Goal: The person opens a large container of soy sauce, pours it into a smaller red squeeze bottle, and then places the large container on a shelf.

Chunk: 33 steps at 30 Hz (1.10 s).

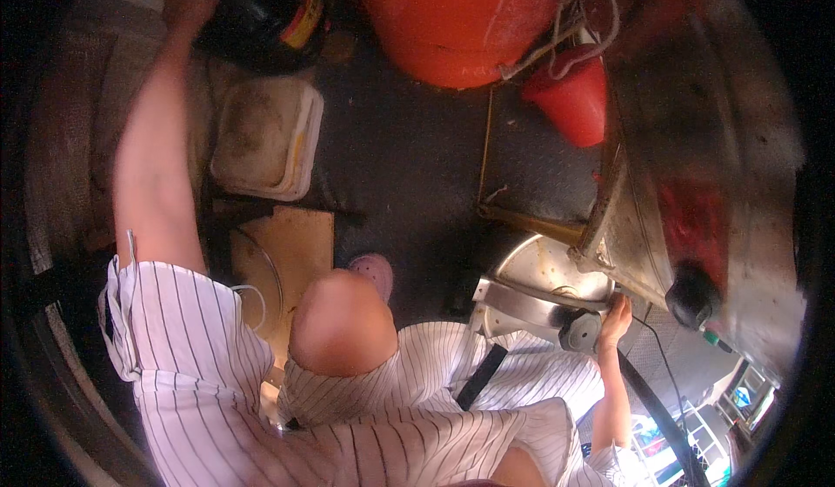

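At the upper left, my left hand (189, 1) is dim and blurred, closed around the yellowish top of a large dark plastic jug (254, 24) with a red and yellow label. The jug appears tilted, and its upper end runs into the dark picture rim. At the lower right, my right hand (616, 321) grips the edge of a stainless steel appliance (541, 268) with a rounded, stained body. A dark faceted knob (580, 332) sticks out of the appliance beside my fingers. The thumb and the far fingers are partly hidden.
A large orange-red tub (456, 24) and a smaller red bucket (584, 102) stand ahead, with pale hose (613, 24) by them. Stacked plastic lids or trays (261, 138) and cardboard (300, 239) lie left. A rusty metal frame (535, 221) crosses the dark floor (404, 154).
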Each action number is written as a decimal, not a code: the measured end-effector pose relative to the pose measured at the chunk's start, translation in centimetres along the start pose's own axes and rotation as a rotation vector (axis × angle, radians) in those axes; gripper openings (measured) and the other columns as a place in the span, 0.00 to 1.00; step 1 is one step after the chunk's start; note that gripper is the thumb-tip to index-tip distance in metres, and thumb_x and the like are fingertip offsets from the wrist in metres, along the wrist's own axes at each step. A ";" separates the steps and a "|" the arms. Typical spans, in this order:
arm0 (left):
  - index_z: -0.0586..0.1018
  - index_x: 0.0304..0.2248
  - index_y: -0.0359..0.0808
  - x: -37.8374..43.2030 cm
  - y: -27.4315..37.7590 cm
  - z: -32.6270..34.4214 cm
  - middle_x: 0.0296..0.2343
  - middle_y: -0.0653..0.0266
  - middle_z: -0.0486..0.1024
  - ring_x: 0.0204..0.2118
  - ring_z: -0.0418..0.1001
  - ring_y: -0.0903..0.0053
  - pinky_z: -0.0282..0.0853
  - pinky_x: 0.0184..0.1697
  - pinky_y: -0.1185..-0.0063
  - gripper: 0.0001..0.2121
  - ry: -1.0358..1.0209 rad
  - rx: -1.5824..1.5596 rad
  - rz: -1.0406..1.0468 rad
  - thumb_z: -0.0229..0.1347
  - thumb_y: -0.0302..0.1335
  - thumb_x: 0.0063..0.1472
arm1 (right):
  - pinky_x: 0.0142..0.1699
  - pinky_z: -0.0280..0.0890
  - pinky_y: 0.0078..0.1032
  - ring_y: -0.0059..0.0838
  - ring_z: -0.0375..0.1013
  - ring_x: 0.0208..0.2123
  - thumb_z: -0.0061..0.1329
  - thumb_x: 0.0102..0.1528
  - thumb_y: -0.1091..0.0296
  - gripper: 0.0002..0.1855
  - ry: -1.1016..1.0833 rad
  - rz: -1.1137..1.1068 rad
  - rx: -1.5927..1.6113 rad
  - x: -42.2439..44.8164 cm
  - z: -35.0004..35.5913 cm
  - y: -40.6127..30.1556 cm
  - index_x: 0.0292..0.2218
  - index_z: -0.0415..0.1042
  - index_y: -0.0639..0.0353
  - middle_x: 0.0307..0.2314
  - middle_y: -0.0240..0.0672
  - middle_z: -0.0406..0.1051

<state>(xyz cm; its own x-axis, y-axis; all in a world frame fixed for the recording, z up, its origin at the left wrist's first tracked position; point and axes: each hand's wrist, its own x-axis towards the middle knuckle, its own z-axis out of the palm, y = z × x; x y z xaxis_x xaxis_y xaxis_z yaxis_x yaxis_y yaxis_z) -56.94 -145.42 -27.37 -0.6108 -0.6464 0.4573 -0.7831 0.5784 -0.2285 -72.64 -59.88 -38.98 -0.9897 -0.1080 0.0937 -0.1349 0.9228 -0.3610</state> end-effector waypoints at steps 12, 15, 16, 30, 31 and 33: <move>0.75 0.27 0.37 -7.0 2.3 -3.5 0.25 0.54 0.72 0.29 0.70 0.63 0.63 0.34 0.66 0.12 0.153 0.041 -0.024 0.50 0.36 0.46 | 0.34 0.58 0.29 0.39 0.66 0.27 0.29 0.52 0.57 0.20 0.020 -0.018 0.018 0.2 0.7 -0.2 0.26 0.67 0.64 0.22 0.42 0.67; 0.76 0.24 0.37 -8.6 4.6 -5.9 0.23 0.55 0.72 0.27 0.71 0.63 0.64 0.32 0.67 0.10 -0.058 0.042 -0.082 0.49 0.35 0.45 | 0.38 0.57 0.30 0.41 0.65 0.32 0.29 0.52 0.56 0.20 -0.145 0.089 0.004 0.6 -0.8 -0.9 0.31 0.67 0.63 0.28 0.44 0.66; 0.76 0.23 0.37 -8.4 6.4 -8.9 0.22 0.55 0.73 0.27 0.71 0.63 0.65 0.31 0.67 0.10 -0.193 0.116 -0.063 0.49 0.34 0.45 | 0.42 0.57 0.30 0.43 0.64 0.38 0.30 0.52 0.55 0.22 -0.297 0.186 -0.003 0.5 -0.8 -0.6 0.35 0.68 0.63 0.35 0.46 0.65; 0.76 0.23 0.37 -14.4 12.6 -17.5 0.22 0.57 0.73 0.27 0.71 0.65 0.65 0.29 0.73 0.11 -0.347 0.191 -0.002 0.49 0.37 0.47 | 0.38 0.58 0.35 0.46 0.64 0.35 0.28 0.52 0.56 0.20 -0.328 0.116 0.050 -0.2 1.6 -0.6 0.33 0.67 0.62 0.33 0.45 0.65; 0.76 0.23 0.37 -14.9 13.4 -18.5 0.22 0.57 0.73 0.27 0.71 0.65 0.65 0.29 0.73 0.11 -0.350 0.192 -0.006 0.49 0.37 0.47 | 0.38 0.58 0.35 0.46 0.64 0.35 0.28 0.52 0.56 0.20 -0.280 0.119 0.044 -0.2 1.9 -0.1 0.32 0.67 0.62 0.33 0.45 0.65; 0.76 0.22 0.37 -16.0 14.7 -20.5 0.23 0.56 0.73 0.27 0.71 0.65 0.65 0.28 0.73 0.11 -0.486 0.155 -0.080 0.49 0.36 0.46 | 0.37 0.58 0.35 0.46 0.64 0.34 0.28 0.52 0.56 0.20 -0.233 0.118 0.050 0.0 2.1 0.1 0.31 0.67 0.61 0.32 0.44 0.65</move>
<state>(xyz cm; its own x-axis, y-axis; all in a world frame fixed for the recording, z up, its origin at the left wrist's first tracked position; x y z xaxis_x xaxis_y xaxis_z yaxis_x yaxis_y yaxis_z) -56.25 -116.36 -20.42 -0.5031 -0.8635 0.0353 -0.8154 0.4608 -0.3505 -72.71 -60.56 -40.93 -0.9823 -0.0883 -0.1654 -0.0145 0.9151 -0.4030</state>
